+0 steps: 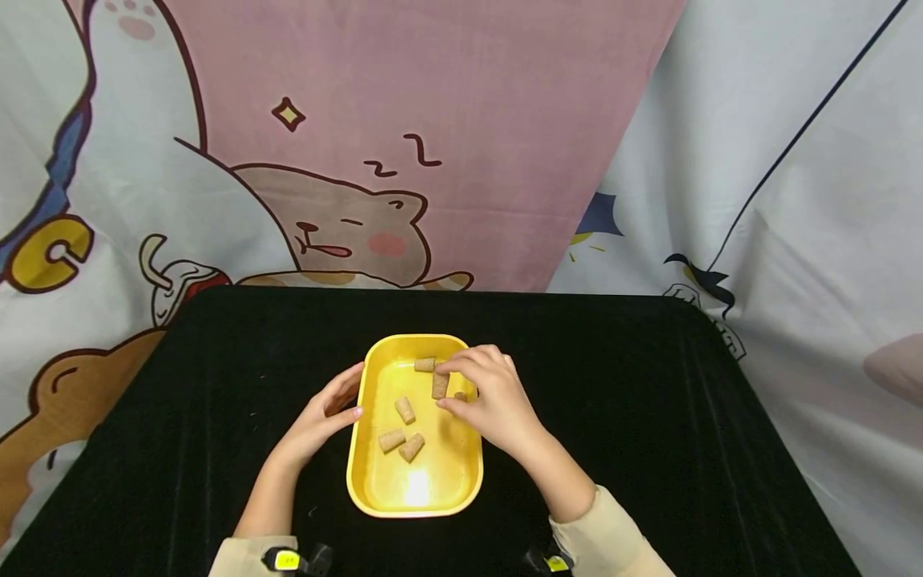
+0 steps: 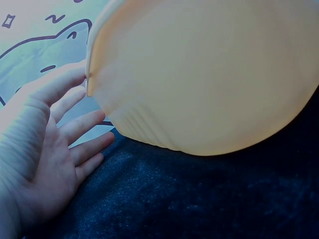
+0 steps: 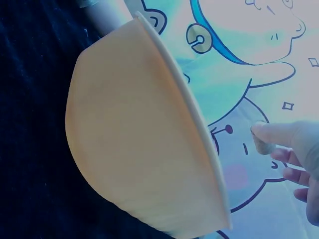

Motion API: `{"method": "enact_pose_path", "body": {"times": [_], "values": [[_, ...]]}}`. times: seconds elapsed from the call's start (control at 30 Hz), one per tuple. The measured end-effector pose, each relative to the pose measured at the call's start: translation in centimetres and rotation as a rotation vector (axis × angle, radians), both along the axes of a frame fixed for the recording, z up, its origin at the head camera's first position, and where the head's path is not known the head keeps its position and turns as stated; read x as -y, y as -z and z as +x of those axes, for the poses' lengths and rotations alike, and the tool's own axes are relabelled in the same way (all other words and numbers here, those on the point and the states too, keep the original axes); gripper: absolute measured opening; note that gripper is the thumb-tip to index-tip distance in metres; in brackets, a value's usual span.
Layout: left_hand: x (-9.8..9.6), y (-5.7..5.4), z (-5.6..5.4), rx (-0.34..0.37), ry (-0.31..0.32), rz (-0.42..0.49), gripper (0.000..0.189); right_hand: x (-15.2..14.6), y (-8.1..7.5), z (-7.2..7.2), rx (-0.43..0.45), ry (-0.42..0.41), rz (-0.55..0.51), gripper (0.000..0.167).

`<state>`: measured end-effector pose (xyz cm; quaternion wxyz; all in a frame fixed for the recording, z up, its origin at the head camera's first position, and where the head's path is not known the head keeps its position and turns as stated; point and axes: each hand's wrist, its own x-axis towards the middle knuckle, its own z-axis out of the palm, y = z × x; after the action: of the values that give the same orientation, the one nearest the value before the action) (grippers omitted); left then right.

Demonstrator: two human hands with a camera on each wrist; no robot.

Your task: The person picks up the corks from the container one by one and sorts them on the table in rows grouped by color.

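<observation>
A yellow tray (image 1: pixel 450 506) with rounded corners holds several tan corks, among them one cork (image 1: pixel 405 410) near the middle and another (image 1: pixel 424 365) near the far end. My right hand (image 1: pixel 497 397) pinches a cork (image 3: pixel 262 144) between thumb and fingertips, above the tray's right side. A further cork (image 1: pixel 460 396) shows beside it, partly covered by that hand. At the tray's left side, my left hand (image 1: pixel 328 417) touches the rim with its thumb. Its fingers (image 2: pixel 82 124) extend fairly straight along the outer wall.
Black cloth (image 1: pixel 613 417) covers the table under the tray. Behind the far edge hangs a pink and white curtain (image 1: pixel 505 120) with cartoon animals. Dark wrist straps with yellow-lit devices (image 1: pixel 287 559) sit on both sleeves.
</observation>
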<state>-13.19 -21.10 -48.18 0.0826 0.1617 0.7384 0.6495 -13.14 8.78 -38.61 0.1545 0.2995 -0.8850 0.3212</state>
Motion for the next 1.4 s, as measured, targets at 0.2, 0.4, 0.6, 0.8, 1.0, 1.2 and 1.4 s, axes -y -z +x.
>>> {"method": "enact_pose_path", "body": {"times": [0.2,0.4,0.6,0.8,1.0,1.2,1.4], "values": [[0.1,0.0,0.1,0.0,0.005,0.0,0.061,-1.2,-0.6,0.3,0.048,-0.057,-0.059,0.038],[0.2,0.2,0.1,-0.01,0.006,-0.001,0.061,-2.5,-0.2,0.2,0.107,-0.071,-0.112,0.039],[0.3,0.4,0.2,-0.008,0.003,-0.003,0.061,-4.2,1.0,-0.4,0.102,-0.086,-0.175,0.039],[0.2,0.4,0.1,-0.005,-0.002,-0.006,0.061,-6.0,1.7,-1.0,0.106,-0.077,-0.23,0.038],[0.1,0.3,0.0,-0.013,0.0,-0.005,0.061,-7.8,2.6,-1.8,0.109,-0.05,-0.243,0.038],[0.0,0.2,0.0,-0.007,0.001,-0.001,0.061,-9.1,3.7,-2.5,0.173,-0.008,-0.245,0.039],[0.0,0.0,0.1,-0.004,0.0,-0.001,0.061,-9.9,5.2,-3.2,0.221,0.024,-0.243,0.04]]}}
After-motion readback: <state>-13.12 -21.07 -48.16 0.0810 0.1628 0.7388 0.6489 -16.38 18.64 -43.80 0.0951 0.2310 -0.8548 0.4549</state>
